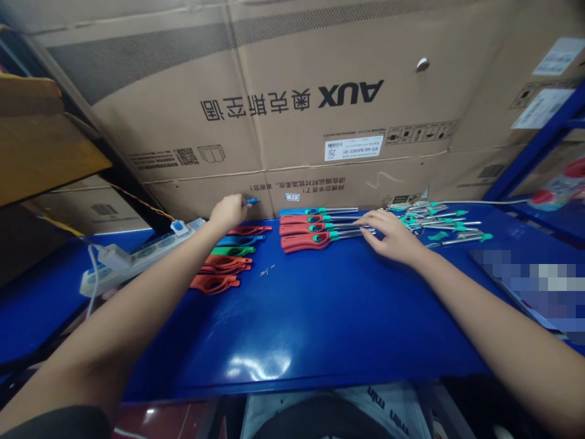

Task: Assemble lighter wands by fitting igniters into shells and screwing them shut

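A blue piece (253, 200) sits slightly left of the frame's centre, its end jutting from the left hand (228, 212), whose fingers are closed around it; the rest is hidden. Right of it, mid-frame, lie stacked lighters (305, 242), a blue one at the back and red ones in front, their metal barrels pointing right. The right hand (390, 235) is over the barrel ends, fingers curved and slightly parted; whether it grips any barrel, I cannot tell. Just beyond it, right of centre, lies a jumble of metal rods with green parts (457, 225). Left of centre, partly behind the left forearm, is a column of red, blue and green handles (235, 250), with tiny pins (267, 271) nearby on the blue table (292, 329). A white power strip (148, 251) lies farther left, and a large cardboard box (274, 146) fills the upper frame.
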The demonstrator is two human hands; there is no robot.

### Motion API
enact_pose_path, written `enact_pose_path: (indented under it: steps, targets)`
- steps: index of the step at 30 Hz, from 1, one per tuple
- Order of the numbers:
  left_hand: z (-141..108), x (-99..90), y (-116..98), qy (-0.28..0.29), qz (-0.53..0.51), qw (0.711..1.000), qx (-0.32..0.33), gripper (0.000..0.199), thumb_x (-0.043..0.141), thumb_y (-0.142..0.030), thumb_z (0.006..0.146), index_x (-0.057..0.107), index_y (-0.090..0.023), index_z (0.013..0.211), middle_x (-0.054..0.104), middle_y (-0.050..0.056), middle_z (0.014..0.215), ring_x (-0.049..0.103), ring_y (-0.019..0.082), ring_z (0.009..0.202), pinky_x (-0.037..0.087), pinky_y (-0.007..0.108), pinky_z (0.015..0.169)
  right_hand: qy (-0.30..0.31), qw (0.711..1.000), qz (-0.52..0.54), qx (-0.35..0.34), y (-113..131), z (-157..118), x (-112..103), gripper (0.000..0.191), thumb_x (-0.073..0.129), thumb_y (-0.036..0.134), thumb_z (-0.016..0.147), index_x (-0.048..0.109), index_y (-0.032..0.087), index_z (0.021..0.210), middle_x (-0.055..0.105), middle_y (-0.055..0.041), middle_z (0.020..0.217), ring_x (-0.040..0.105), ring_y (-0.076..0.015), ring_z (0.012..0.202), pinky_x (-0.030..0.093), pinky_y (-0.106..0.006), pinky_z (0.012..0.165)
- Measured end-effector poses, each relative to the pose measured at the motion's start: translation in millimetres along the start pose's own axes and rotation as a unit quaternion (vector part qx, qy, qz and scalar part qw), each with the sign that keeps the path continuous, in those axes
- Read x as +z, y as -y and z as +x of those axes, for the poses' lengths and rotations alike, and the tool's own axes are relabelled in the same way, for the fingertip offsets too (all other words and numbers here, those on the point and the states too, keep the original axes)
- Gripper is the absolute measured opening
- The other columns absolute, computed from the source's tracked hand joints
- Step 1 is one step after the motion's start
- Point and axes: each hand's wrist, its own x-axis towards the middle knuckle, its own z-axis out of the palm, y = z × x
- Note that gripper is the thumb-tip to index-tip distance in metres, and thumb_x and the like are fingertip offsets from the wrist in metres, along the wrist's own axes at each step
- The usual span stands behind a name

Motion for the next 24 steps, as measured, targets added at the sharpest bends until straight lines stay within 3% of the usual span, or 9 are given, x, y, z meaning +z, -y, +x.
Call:
enact_pose_path:
  steps: [4,7,9,11,14,19,24]
  targets:
    - [-26.0,-23.4,-23.3,-0.101,-0.005,0.994,0.051,0.026,0.048,-0.031,0.101,0.064,-0.013,0.110,0.068,0.019,0.113,0.066,0.034,0.108,0.052,0.042,0.086,0.002,1.000,0.007,-0.001,0.7,0.0,1.6,0.017,0.054,0.018,0.096,0.067,0.019,0.107,0.072,-0.0113,0.105,0.066,-0.0273,0.098,0.052,-0.046,0.087]
    - [-59.4,-29.7,-55.8,-0.115,-0.018,0.984,0.131,0.022,0.053,-0.035,0.099,0.065,-0.017,0.100,0.071,0.012,0.105,0.067,0.030,0.104,0.051,0.037,0.086,0.004,1.000,0.013,0.004,1.0,-0.5,2.9,0.018,0.054,0.019,0.096,0.067,0.020,0.108,0.072,-0.0107,0.106,0.066,-0.0273,0.100,0.051,-0.047,0.089]
    - [-86.9,-29.2,-80.7,-0.095,-0.027,0.975,0.197,0.019,0.057,-0.035,0.098,0.066,-0.019,0.092,0.073,0.007,0.097,0.069,0.026,0.096,0.050,0.033,0.083,0.004,1.000,0.017,0.007,1.1,-0.9,3.4,0.018,0.054,0.019,0.095,0.067,0.021,0.108,0.072,-0.0106,0.106,0.066,-0.0276,0.100,0.051,-0.047,0.090]
    - [-114.8,-26.2,-104.0,-0.048,-0.034,0.955,0.289,0.018,0.058,-0.030,0.097,0.066,-0.017,0.087,0.073,0.008,0.090,0.069,0.025,0.087,0.051,0.033,0.077,0.005,1.000,0.019,0.010,1.2,-1.0,3.6,0.018,0.054,0.020,0.095,0.067,0.021,0.108,0.073,-0.0106,0.106,0.066,-0.0278,0.100,0.051,-0.048,0.089]
    - [-148.0,-17.6,-130.8,0.029,-0.047,0.925,0.375,0.014,0.063,-0.026,0.094,0.067,-0.016,0.086,0.073,0.007,0.087,0.070,0.024,0.083,0.051,0.033,0.073,0.001,0.999,0.029,0.014,1.9,-0.4,2.8,0.017,0.055,0.019,0.095,0.068,0.021,0.105,0.073,-0.0103,0.104,0.065,-0.0271,0.097,0.052,-0.047,0.088]
    - [-165.9,5.2,-151.9,0.070,-0.082,0.909,0.401,0.013,0.065,-0.028,0.094,0.068,-0.016,0.089,0.073,0.007,0.088,0.070,0.026,0.085,0.052,0.035,0.073,0.000,0.998,0.056,0.003,5.8,1.6,0.2,0.011,0.058,0.021,0.093,0.068,0.022,0.098,0.073,-0.0082,0.098,0.065,-0.0248,0.093,0.051,-0.044,0.087]
    - [-161.7,16.2,-145.8,0.072,-0.120,0.910,0.390,0.029,0.068,-0.046,0.093,0.067,-0.019,0.103,0.072,0.006,0.100,0.068,0.023,0.095,0.054,0.032,0.077,0.018,0.997,0.076,0.026,13.6,4.4,-5.5,0.014,0.064,0.034,0.094,0.070,0.022,0.093,0.073,-0.0080,0.094,0.063,-0.0248,0.093,0.049,-0.044,0.088]
